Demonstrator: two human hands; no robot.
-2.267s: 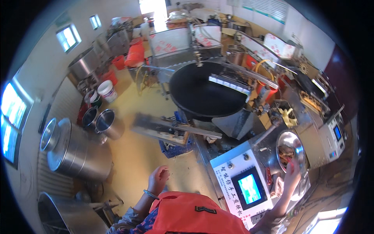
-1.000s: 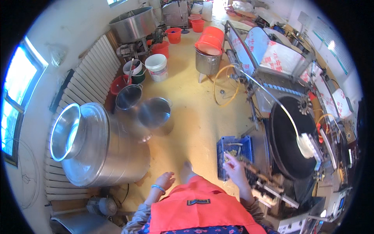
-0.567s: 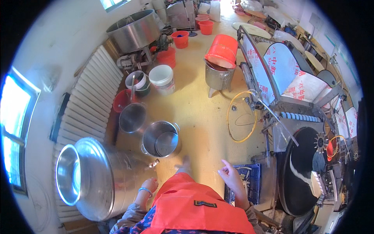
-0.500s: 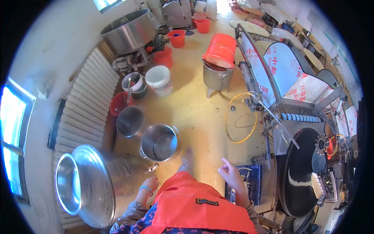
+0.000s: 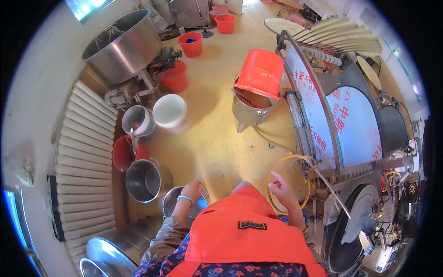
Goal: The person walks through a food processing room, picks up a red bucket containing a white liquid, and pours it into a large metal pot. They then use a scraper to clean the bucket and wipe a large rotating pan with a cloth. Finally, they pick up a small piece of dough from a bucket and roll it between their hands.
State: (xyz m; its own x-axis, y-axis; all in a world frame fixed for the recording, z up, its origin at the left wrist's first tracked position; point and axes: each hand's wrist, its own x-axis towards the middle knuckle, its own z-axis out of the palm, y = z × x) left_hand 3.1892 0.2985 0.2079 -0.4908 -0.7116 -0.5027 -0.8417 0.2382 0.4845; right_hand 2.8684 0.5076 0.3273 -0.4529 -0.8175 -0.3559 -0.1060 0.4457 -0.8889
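Wearer's hands above a yellow floor (image 5: 217,152). The left hand (image 5: 191,190), a pale blue bracelet (image 5: 186,198) at its wrist, appears over a steel pot (image 5: 171,201), its fingers curled together; whether they enclose anything, or touch the rim, cannot be told. The pot is on the floor, near and slightly left, upright: mouth up, long axis vertical, its near right part hidden by the forearm and a red apron (image 5: 244,221). The right hand (image 5: 282,190) has its index finger extended toward the far left and its thumb apart, overlapping in view a looped yellow hose (image 5: 309,187); contact cannot be judged. The loop, near and right of centre, has its longer axis running roughly near to far, beside a straight metal rod (image 5: 331,190) directed toward the near right. Farther left, a second steel pot (image 5: 146,181) and a white bucket (image 5: 170,111), both mouth up. Far centre, a red bucket (image 5: 260,69) upturned and tilted on a legged steel vessel (image 5: 248,111), mouth downward and nearward. Near right, a pale layer (image 5: 362,210) on a round black griddle (image 5: 344,251).
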